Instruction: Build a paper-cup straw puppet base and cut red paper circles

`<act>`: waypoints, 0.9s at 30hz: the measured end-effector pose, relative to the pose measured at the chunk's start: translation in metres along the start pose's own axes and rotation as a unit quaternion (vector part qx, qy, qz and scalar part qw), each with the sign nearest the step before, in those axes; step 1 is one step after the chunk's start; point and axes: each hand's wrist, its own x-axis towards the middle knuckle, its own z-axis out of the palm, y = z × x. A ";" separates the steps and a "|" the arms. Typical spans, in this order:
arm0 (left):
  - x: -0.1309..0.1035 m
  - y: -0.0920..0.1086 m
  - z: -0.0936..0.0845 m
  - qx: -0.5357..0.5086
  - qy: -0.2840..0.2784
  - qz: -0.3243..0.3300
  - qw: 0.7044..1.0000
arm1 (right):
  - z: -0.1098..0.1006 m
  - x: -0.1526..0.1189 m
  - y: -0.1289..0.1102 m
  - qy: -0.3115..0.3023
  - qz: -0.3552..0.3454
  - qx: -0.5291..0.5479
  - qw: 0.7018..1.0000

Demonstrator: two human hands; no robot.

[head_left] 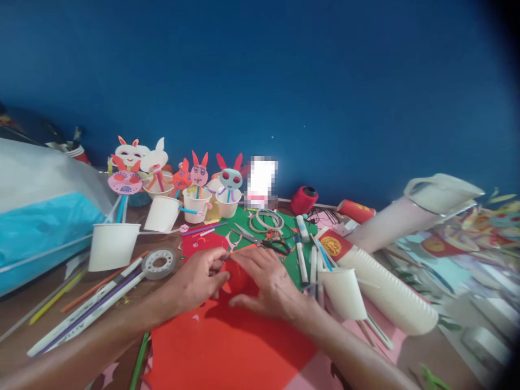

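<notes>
Over a large red paper sheet (227, 346), my left hand (203, 279) has its fingers curled into a pinch. A small dark tip shows at those fingers, but what they hold is too small to name. My right hand (270, 279) lies flat with thumb apart and fingers stretched toward the left hand. Between the two hands shows a smaller red paper piece (236, 277), partly covered by the right fingers. Just beyond the hands are open scissors (254, 237) with black handles, on green paper (290, 257).
Paper cups with animal-face puppets (199, 176) stand at the back left. Tape (158, 264) and markers (91, 309) lie left. To the right are a white cup (343, 292), a long stack of cups (390, 287) and a leaning jug (385, 222). A blue wall (260, 81) rises behind.
</notes>
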 end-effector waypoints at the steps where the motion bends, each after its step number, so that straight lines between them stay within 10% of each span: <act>1: 0.001 0.000 0.001 -0.001 -0.003 -0.008 1.000 | 0.006 -0.001 0.000 0.000 -0.005 0.005 1.000; 5: 0.001 -0.003 -0.002 -0.009 0.008 -0.008 1.000 | 0.022 -0.005 0.006 0.002 0.012 0.004 1.000; 9: -0.013 -0.005 -0.014 0.127 0.133 0.130 0.974 | 0.025 -0.006 0.007 0.004 0.022 0.000 1.000; 14: -0.027 -0.015 -0.021 0.201 0.119 0.231 0.945 | 0.019 -0.005 -0.005 -0.023 0.036 0.024 0.999; 19: -0.031 -0.005 -0.055 0.294 0.142 0.246 0.913 | 0.017 -0.005 -0.006 -0.071 -0.004 0.024 0.997; 27: -0.046 0.017 -0.116 0.560 0.017 0.133 0.817 | 0.018 -0.007 -0.003 -0.042 -0.037 0.035 0.998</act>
